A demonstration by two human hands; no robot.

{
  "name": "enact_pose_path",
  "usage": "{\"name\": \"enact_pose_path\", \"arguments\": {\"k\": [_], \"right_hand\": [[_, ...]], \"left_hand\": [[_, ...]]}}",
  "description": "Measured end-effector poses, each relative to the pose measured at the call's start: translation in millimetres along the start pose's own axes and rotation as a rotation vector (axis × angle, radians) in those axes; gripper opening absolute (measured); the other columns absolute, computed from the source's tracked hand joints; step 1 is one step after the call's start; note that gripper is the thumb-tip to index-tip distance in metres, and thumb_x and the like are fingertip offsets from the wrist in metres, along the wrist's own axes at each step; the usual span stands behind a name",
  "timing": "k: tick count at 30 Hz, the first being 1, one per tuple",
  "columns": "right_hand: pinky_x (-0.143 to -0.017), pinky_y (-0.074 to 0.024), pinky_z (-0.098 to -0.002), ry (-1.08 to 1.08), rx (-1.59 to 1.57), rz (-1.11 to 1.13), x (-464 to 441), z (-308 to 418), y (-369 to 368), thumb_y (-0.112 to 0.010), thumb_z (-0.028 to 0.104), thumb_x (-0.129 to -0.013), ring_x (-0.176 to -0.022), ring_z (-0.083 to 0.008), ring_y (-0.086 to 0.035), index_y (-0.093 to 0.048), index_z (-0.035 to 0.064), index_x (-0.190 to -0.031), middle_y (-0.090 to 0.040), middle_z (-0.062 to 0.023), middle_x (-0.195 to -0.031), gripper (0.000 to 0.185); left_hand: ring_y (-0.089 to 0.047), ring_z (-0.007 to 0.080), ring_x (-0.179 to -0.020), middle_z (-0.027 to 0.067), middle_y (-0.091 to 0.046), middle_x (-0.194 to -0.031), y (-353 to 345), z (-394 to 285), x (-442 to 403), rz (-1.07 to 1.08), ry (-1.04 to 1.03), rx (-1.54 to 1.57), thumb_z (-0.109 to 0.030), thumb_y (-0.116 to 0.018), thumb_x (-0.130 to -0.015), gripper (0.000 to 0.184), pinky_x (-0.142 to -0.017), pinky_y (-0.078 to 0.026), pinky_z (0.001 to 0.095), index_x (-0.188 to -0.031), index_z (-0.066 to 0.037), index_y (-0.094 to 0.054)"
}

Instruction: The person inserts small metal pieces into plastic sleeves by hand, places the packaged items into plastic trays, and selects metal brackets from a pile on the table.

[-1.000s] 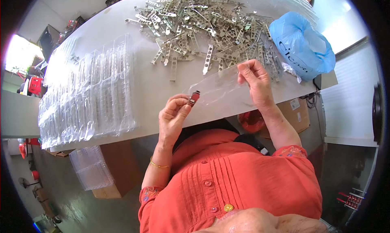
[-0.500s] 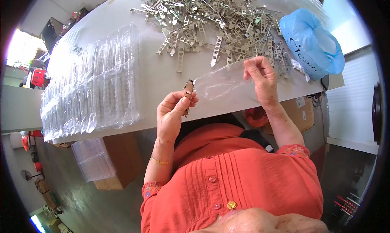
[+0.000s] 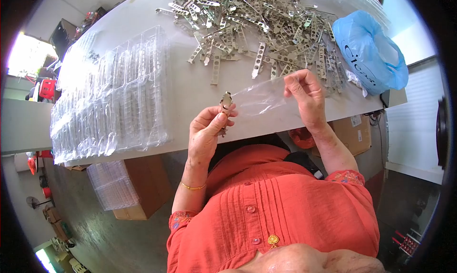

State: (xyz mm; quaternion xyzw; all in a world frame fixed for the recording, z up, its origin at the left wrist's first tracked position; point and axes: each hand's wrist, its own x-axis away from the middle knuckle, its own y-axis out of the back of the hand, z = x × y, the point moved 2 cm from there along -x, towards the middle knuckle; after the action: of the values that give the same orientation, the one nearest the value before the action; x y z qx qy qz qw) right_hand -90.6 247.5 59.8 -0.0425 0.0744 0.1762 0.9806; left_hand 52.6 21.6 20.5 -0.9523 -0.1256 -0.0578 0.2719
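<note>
My left hand [image 3: 205, 130] pinches a narrow metal bracket [image 3: 225, 102] upright between thumb and fingers, close to the table's front edge. To its right, my right hand [image 3: 307, 97] is closed on the end of a strip of clear plastic film [image 3: 264, 98]. The film stretches across from the right fingertips to the bracket's upper part; whether it is stuck to the bracket I cannot tell. Beyond both hands lies a heap of perforated metal brackets [image 3: 257, 25], with one bracket [image 3: 258, 60] lying apart at its near side.
Clear plastic blister trays [image 3: 112, 97] holding rows of parts cover the table's left side. A blue plastic bag [image 3: 369, 54] stands at the right edge. Below the table are a cardboard box [image 3: 150, 180] with clear trays against it and another carton [image 3: 352, 132].
The bracket in my left hand has turned, so a different side of it shows. The film between the hands has slackened slightly. The whole view has shifted a little.
</note>
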Motion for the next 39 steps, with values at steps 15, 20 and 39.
{"name": "enact_pose_path", "arguments": {"k": [15, 20, 39], "right_hand": [[-0.056, -0.043, -0.0193, -0.062, 0.005, -0.015, -4, -12, 0, -0.066, 0.023, -0.099, -0.061, -0.0027, -0.05, -0.063, 0.0079, -0.096, -0.056, 0.0046, -0.071, 0.016], [-0.044, -0.034, -0.0193, -0.089, 0.046, -0.06, -3, -15, 5, -0.065, 0.026, -0.099, -0.05, -0.0013, -0.042, -0.061, 0.0075, -0.095, -0.05, 0.0059, -0.065, 0.019], [-0.048, -0.0299, -0.0189, -0.054, 0.109, -0.052, -8, -10, 15, -0.065, 0.025, -0.099, -0.055, 0.0006, -0.037, -0.063, 0.0075, -0.093, -0.046, 0.0105, -0.065, 0.019]], "left_hand": [[-0.069, 0.0128, -0.081, 0.0112, -0.071, -0.112, 1, 3, -5, -0.16, -0.122, -0.214, -0.013, -0.066, -0.097, 0.015, -0.063, -0.046, 0.0216, -0.107, -0.002, -0.068], [-0.067, 0.0124, -0.08, 0.0124, -0.072, -0.113, 2, 5, -6, -0.12, -0.13, -0.16, -0.013, -0.067, -0.096, 0.015, -0.064, -0.047, 0.0218, -0.107, -0.002, -0.068], [-0.064, 0.0127, -0.077, 0.0206, -0.071, -0.111, 4, -1, -1, 0.116, -0.035, -0.18, -0.013, -0.072, -0.091, 0.015, -0.07, -0.051, 0.0248, -0.099, 0.0, -0.071]]}}
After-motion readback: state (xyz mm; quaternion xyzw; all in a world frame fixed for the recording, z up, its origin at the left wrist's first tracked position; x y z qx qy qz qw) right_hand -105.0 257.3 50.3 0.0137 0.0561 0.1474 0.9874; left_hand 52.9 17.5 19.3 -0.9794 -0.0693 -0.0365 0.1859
